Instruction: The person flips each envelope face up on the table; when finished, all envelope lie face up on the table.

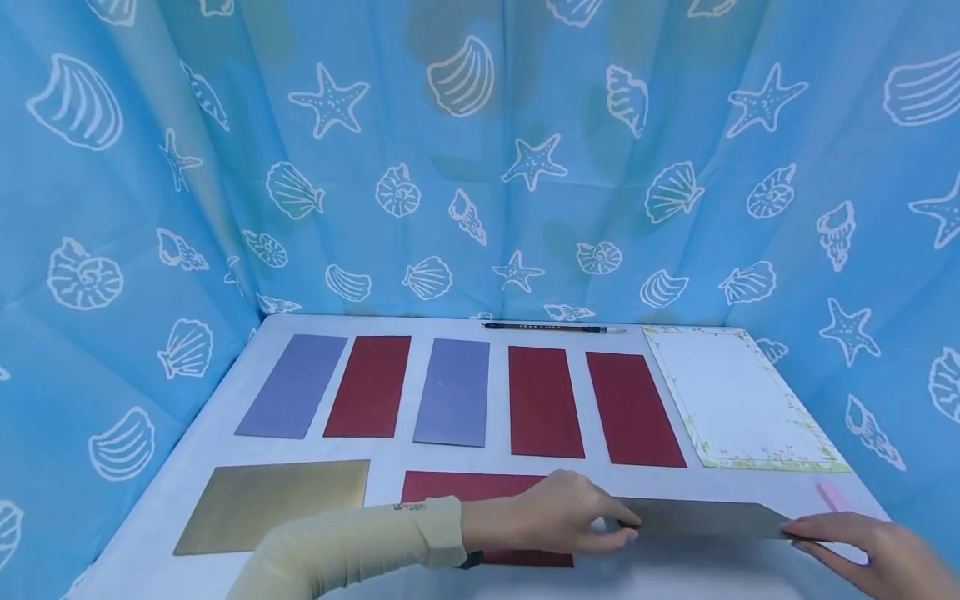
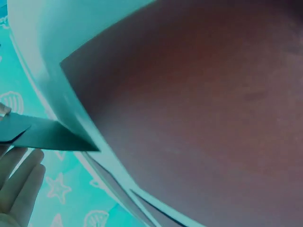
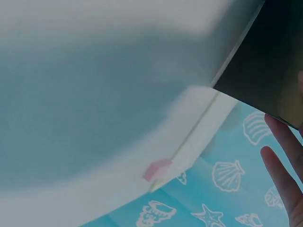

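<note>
Between my two hands a gold envelope (image 1: 705,518), greyish in this light, is held above the table and seen nearly edge-on. My left hand (image 1: 566,512) pinches its left end, while my right hand (image 1: 873,542) pinches the right end between thumb and fingers. Its dark underside fills a corner of the right wrist view. Below my left forearm lies a red rectangular piece (image 1: 472,485), partly covered by that arm. Another gold piece (image 1: 273,504) lies flat at the left, its lower right part behind the sleeve.
Along the back lie two purple pieces (image 1: 292,387) and three red pieces (image 1: 367,387) in a row. A brush (image 1: 551,327) lies behind them. At right are a white sheet with a leafy border (image 1: 750,400) and a small pink block (image 1: 832,497). Blue shell-print curtain (image 1: 510,208) surrounds the table.
</note>
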Tool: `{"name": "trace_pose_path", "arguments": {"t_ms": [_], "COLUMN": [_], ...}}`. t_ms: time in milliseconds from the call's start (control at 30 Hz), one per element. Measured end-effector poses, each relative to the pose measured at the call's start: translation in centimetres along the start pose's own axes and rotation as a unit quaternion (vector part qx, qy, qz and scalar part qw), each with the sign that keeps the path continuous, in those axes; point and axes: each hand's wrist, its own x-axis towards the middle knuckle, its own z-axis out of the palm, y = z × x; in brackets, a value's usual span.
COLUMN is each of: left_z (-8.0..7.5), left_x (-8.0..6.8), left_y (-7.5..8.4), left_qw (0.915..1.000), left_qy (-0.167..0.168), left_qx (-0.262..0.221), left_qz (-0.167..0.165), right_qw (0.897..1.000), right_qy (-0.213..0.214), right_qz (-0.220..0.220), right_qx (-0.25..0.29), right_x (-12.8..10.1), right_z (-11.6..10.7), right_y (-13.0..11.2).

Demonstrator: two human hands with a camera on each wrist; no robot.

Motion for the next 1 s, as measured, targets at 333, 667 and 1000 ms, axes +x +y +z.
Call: {"name": "trace_pose_path", "arguments": {"t_ms": [333,667,1000], "left_z": [-1.1,-1.3,-1.0], "left_x": [0.7,0.6,0.7], "left_y": [0.4,0.0,-0.5], "left_qw": [0.9982,0.9964,0.9969], "left_qy": [0.06,0.066,0.055], "left_qx": [0.005,-0.045,-0.006], "left_qz": [0.002,-0.028,-0.055], "right_qw": [0.993,0.994,0.989], "right_qy": [0.114,0.108,0.139], "right_qz": [-0.008,-0.004,-0.04], "right_qx": [-0.026,0.004,-0.016], "right_x": [0.5,1.5,2.4], "right_z": [-1.1,-1.7,-1.3], "right_y": [-0.4,-0.7,-0.3]}}
